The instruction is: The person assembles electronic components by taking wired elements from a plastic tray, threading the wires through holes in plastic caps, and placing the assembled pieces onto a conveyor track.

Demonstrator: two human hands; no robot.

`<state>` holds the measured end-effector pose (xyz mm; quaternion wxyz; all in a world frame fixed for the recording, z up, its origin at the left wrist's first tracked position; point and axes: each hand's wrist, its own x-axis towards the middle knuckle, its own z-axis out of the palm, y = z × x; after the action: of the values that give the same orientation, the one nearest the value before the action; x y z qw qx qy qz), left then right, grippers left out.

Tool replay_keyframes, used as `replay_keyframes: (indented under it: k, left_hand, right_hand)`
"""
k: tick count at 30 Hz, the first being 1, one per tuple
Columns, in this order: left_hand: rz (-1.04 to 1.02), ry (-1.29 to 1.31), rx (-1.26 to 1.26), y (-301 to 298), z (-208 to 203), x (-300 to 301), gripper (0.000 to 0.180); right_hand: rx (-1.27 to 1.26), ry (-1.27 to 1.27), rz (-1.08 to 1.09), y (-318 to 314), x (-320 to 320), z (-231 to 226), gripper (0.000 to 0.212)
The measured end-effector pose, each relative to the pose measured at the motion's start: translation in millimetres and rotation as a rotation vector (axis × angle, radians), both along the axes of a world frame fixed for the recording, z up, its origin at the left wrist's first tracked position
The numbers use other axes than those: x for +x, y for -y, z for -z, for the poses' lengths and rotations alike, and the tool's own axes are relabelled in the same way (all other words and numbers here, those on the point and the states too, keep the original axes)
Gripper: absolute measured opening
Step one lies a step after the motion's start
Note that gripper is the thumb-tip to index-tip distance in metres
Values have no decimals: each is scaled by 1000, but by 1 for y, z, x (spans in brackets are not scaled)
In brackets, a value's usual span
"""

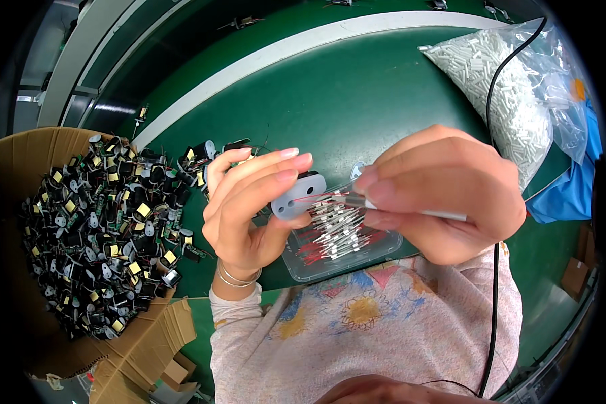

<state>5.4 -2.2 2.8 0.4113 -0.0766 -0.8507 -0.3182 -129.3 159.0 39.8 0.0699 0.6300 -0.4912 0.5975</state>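
A grey oval plastic end piece (287, 205) with round holes, dark on its far side, is gripped between the thumb and fingers of my left hand (239, 209). Thin red wires (308, 199) run from its face toward my right hand (451, 185). That hand is closed in a pinch on a slim white stick-like piece (444, 215), partly hidden by the fingers; its exact kind is unclear. Below both hands, a clear plastic tray (310, 277) holds many white-sleeved parts with red leads (340, 232). Part of another small light piece (358, 170) shows beside my right fingertips.
A cardboard box (20, 145) at left is heaped with small black-and-grey wired assemblies (108, 236); a few lie beside it on the green table (357, 87). At far right sits a plastic bag of short white tubes (512, 101), crossed by a black cable (489, 108), near blue material (565, 195).
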Motion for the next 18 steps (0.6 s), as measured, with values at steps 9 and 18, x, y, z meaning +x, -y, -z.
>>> replay_keyframes:
  k: [9,18]
  left_hand:
    - [-45,8,-34,0,-1,1,36]
    - [-92,-4,-93,0,-3,1,35]
  right_hand:
    - [-69,-134,42,1,7,3,13]
    - [-100,-207,63,1,5,2,10]
